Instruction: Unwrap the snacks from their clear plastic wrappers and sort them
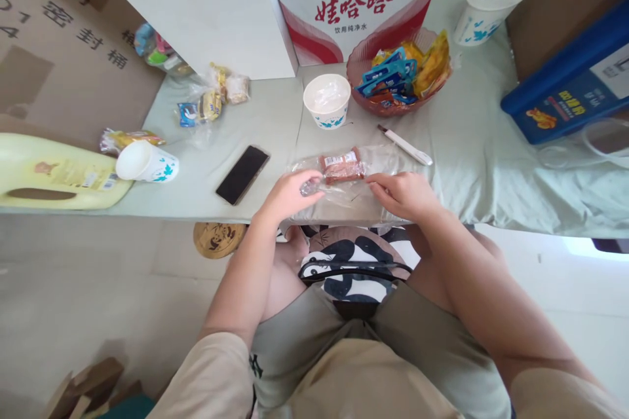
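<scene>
A small reddish-brown packaged snack (pixel 343 165) with a white barcode label lies on a sheet of clear plastic wrapping (pixel 388 156) near the table's front edge. At its left, my left hand (pixel 295 195) curves with thumb and forefinger apart, and crumpled clear film shows in the gap. My right hand (pixel 405 195) is closed at the snack's right end, its fingertips pinching the clear wrapping beside the pack. Just beyond that hand lies a white utility knife (pixel 405 145). The underside of both hands is hidden.
A black phone (pixel 243 174) lies left of my hands. Behind stand a paper cup (pixel 327 101) and a pink bowl (pixel 358 88) of snack packets. Another cup (pixel 147 162) tips against a yellow jug (pixel 59 173). A blue container (pixel 565 85) and a cup (pixel 489 10) stand right.
</scene>
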`<state>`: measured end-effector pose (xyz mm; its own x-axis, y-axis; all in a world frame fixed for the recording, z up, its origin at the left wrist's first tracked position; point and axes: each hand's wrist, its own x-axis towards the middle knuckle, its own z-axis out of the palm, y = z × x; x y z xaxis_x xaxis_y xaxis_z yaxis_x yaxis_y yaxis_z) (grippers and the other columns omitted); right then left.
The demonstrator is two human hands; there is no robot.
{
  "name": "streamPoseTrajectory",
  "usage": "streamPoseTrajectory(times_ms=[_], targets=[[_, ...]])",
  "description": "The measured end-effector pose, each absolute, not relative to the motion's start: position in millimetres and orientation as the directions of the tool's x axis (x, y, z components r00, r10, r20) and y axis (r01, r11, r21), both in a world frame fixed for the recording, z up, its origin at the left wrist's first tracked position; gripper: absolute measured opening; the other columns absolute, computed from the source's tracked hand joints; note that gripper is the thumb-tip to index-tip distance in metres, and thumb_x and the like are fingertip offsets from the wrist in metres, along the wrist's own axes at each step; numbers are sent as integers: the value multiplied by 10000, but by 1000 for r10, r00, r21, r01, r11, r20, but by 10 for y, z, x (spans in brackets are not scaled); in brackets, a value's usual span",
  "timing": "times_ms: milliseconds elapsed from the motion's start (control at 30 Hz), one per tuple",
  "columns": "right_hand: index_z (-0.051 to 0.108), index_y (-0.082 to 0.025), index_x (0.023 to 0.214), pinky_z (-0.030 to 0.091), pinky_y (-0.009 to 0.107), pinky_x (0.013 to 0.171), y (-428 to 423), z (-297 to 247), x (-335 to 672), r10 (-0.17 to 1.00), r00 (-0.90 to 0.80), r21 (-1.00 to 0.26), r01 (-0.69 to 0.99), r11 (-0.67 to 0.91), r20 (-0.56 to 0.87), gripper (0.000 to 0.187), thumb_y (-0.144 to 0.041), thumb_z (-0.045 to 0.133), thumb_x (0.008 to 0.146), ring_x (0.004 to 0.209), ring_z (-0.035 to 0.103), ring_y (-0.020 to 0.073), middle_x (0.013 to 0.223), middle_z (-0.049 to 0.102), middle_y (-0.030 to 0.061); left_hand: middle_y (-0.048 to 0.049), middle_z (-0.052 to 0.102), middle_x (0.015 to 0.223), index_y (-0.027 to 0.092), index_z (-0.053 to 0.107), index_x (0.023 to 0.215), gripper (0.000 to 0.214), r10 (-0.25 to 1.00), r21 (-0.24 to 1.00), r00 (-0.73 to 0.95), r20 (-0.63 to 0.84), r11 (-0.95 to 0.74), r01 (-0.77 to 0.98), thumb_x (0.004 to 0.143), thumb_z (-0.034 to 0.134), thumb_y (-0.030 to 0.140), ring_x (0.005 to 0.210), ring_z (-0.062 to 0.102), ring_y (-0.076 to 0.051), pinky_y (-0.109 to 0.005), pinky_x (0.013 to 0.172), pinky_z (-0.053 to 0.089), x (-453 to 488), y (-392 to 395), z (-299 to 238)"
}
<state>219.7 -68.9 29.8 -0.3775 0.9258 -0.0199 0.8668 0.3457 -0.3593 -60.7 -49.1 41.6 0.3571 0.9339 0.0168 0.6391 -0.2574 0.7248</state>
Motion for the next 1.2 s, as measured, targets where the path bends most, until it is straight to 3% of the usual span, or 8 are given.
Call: streamPoseTrajectory(times_ms=[133, 267, 367, 500, 633, 733, 933, 1200], targets=[[723, -275, 1215, 399, 341, 579, -661, 293, 2131, 957, -255, -227, 949, 220, -140, 418, -404, 427, 949, 674, 666, 281, 748, 729, 101, -32, 726, 701, 223, 760, 781, 138, 881, 764, 442, -169, -166, 623, 821, 658, 307, 635, 645, -174, -303, 676, 519, -608, -574, 461], [456, -241, 1519, 455, 381, 622, -627, 270, 2083, 981, -147, -243, 964, 113, -124, 624, -408, 516, 921, 674, 667, 303, 755, 730, 105, -59, 709, 653, 194, 771, 888, 279, 742, 858, 533, -408, 111, 502, 860, 641, 440, 499, 607, -167, -298, 530, 490, -632, -594, 473], [443, -236, 1510, 474, 379, 637, -608, 232, 2031, 994, -107, -312, 946, 91, -36, 632, -362, 546, 899, 682, 658, 284, 799, 739, 88, -45, 701, 724, 207, 755, 968, 242, 948, 831, 282, -150, -34, 555, 821, 704, 393, 643, 645, -184, -329, 669, 536, -597, -515, 431], [665, -230, 1189, 526, 414, 788, -568, 169, 1915, 949, -244, -398, 865, 305, 199, 328, -262, 496, 911, 957, 668, 295, 1146, 718, 120, -81, 679, 1218, 243, 726, 1092, 493, 971, 723, 215, 100, -220, 655, 618, 861, 260, 1182, 599, -270, -397, 1043, 459, -514, -330, 317], [603, -223, 1325, 486, 491, 1030, -509, 94, 1807, 865, -451, -436, 748, 500, 219, 498, -152, 543, 836, 1328, 523, 329, 1464, 567, 111, -38, 718, 894, 229, 730, 895, 111, 979, 853, 201, -41, -70, 517, 802, 693, 277, 798, 651, -192, -325, 811, 508, -446, -228, 205], [530, -241, 1433, 489, 511, 1038, -482, 59, 1773, 870, -456, -454, 745, 488, 187, 591, -171, 560, 847, 1371, 501, 330, 1531, 510, 100, -11, 660, 741, 218, 678, 827, 201, 984, 954, 110, -144, 108, 280, 889, 589, 387, 552, 523, -126, -261, 573, 427, -410, -228, 181], [571, -243, 1401, 520, 465, 1004, -465, 74, 1809, 890, -421, -498, 742, 450, 176, 496, -215, 528, 908, 1268, 604, 293, 1466, 579, 98, -11, 665, 850, 197, 654, 830, 254, 980, 945, 165, -114, 56, 323, 701, 789, 368, 806, 594, -153, -245, 712, 450, -434, -228, 147], [599, -231, 1333, 548, 472, 962, -609, 232, 2119, 875, -209, -621, 634, 462, 437, 412, -266, 535, 928, 1135, 654, 282, 1226, 657, 145, 29, 560, 608, 194, 608, 702, 254, 995, 968, 36, -98, 86, 236, 798, 699, 411, 575, 478, -119, -241, 572, 354, -451, -36, 152]])
